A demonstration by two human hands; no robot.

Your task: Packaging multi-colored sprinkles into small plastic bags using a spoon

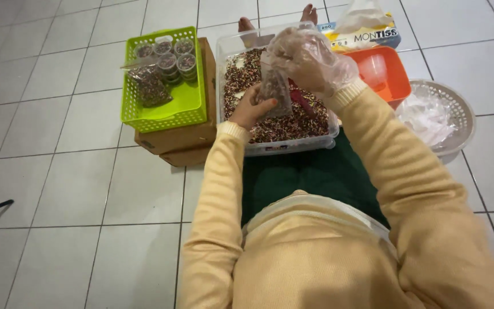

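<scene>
Clear plastic, filled with speckled red, brown and white grains, makes up the small bag (274, 87) held upright above a clear tub (232, 46) of the same mix. The bag's lower side is gripped by the bare left hand (251, 107), fingers curled. Its top is pinched shut by the right hand (310, 57), which is covered in a thin transparent glove. A green basket (164, 114) sits beside the tub.

I note a small clear plastic bag (274, 87) of mixed dark grains held over the clear tub, a filled bag (151, 86) in the green basket, a yellow-and-blue tissue box (367, 35) behind the orange bin, brown cardboard box (178, 140) under the basket.
</scene>
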